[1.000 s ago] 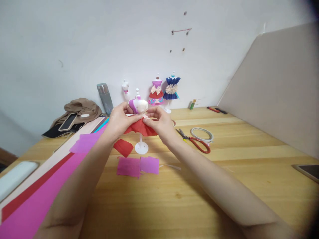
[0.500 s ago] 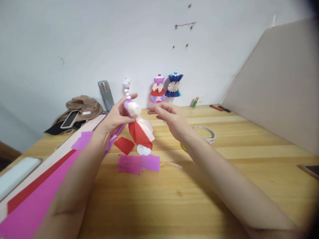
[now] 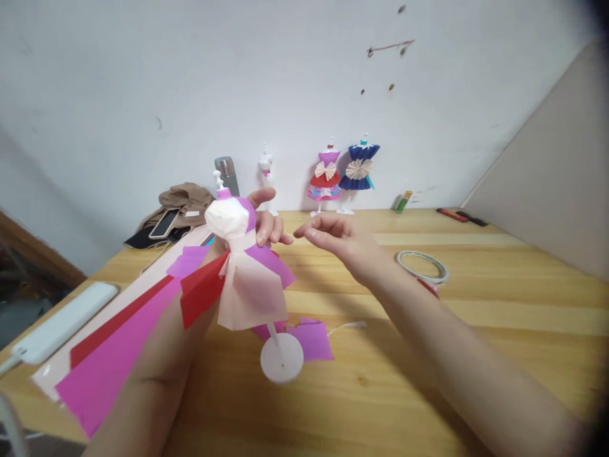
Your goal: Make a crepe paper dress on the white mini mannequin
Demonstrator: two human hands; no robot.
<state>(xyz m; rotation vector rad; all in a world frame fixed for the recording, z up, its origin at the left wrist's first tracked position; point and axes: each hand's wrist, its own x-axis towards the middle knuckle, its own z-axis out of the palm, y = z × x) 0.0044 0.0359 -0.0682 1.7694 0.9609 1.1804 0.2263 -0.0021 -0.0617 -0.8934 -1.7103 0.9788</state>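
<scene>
My left hand (image 3: 269,223) is behind a small dress-form mannequin (image 3: 227,219) and grips it at the waist, partly hidden by it. The mannequin tilts above the table, its white round base (image 3: 281,360) toward me. It wears a paper skirt with a pale pink panel (image 3: 252,285), a red panel (image 3: 203,289) and a purple panel (image 3: 272,263). To the right of it hovers my right hand (image 3: 333,235), fingers loosely bent, thumb a little apart, nothing visible in it. Purple paper pieces (image 3: 311,339) lie under the mannequin, beside a thin white strip (image 3: 349,325).
Long coloured paper sheets (image 3: 128,330) and a white power strip (image 3: 66,320) lie at left. Several dressed mannequins (image 3: 325,174) stand by the wall. A tape roll (image 3: 422,265) rests beyond my right forearm. A bottle (image 3: 227,174), phone (image 3: 165,223) and brown cloth (image 3: 185,195) sit back left.
My left hand has brought the mannequin nearer and turned it, so the pale pink panel now faces me and the red one points left. My right hand stays raised. The view has shifted left.
</scene>
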